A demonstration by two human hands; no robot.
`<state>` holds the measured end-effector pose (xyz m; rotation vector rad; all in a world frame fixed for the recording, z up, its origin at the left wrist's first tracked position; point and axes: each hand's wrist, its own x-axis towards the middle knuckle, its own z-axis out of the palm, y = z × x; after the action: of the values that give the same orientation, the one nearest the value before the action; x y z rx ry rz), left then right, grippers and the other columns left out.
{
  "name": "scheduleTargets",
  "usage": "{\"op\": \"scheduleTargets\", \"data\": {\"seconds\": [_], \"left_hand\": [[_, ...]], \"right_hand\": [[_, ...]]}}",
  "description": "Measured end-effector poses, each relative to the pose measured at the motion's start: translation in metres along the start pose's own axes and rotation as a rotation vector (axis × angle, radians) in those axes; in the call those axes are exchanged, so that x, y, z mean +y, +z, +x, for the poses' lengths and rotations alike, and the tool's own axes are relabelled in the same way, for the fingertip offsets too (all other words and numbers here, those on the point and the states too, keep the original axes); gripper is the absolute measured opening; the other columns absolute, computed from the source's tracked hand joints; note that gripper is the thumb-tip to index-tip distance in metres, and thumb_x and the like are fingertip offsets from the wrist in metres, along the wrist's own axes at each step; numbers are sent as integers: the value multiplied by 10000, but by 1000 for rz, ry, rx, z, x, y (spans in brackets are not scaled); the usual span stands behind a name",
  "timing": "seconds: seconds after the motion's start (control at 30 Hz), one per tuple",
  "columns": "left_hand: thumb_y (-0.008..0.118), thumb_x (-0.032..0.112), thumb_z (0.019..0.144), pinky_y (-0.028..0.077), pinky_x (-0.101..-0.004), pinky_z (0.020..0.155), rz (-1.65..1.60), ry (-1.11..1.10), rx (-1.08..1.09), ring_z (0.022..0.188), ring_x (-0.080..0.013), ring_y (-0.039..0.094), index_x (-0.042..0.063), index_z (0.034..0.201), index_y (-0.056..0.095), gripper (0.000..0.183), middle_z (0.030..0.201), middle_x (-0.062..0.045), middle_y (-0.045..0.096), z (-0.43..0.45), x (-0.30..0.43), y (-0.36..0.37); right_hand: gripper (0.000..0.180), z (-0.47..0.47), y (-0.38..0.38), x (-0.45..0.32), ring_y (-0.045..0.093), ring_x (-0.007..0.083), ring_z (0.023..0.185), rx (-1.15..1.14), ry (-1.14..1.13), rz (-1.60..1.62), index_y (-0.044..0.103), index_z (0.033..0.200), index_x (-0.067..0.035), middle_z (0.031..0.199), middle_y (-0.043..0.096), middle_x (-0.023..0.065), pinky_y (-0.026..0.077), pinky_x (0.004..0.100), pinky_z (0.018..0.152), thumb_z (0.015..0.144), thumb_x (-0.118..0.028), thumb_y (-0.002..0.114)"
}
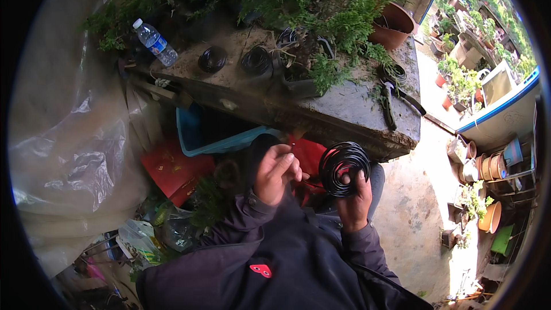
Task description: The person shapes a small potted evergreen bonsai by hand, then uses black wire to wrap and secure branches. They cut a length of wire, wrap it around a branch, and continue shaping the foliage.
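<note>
My right hand point(354, 200) grips a coil of black wire point(344, 168) at its lower edge, thumb in front. To its left, my left hand point(277, 172) is raised with thumb and forefinger pinched together; a thin reddish tip shows above them, but what it belongs to is too small to tell. On the workbench point(366, 112) ahead lie two smaller coils of dark wire, one point(212, 59) at the left and one point(256, 60) near the middle. Pliers or cutters with dark handles point(388, 107) rest at the right end, beside another wire coil point(395, 74).
Leafy evergreen branches point(318, 4) overhang the bench, near a brown pot point(392, 26). A water bottle point(156, 43) is at the left. Below stand a blue bin point(224, 143) and red sheet-like material point(172, 168). Plastic sheeting point(86, 159) hangs left; pots line the right side.
</note>
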<state>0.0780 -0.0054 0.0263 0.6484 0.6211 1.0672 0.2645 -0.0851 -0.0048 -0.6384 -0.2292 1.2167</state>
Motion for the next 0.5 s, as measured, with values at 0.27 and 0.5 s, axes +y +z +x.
{"op": "scheduleTargets", "data": {"seconds": [0.27,0.5], "left_hand": [[488,171,1080,394,-267,522,-146,-657,-503,532,-73,380,-27,1308,570,313,649,42,429,-3,25,33],[534,87,1040,312,-249,528,-539,33,-277,550,-63,417,38,1241,604,218,775,1,567,12,34,33]], "right_hand": [[759,-18,-47,-51,704,200,977,-360,298,-514,509,1378,30,1088,696,90,547,325,911,733,-171,853],[556,-17,-45,-21,631,229,1172,70,69,152,519,1368,-35,1254,647,103,498,421,1046,850,-121,701]]}}
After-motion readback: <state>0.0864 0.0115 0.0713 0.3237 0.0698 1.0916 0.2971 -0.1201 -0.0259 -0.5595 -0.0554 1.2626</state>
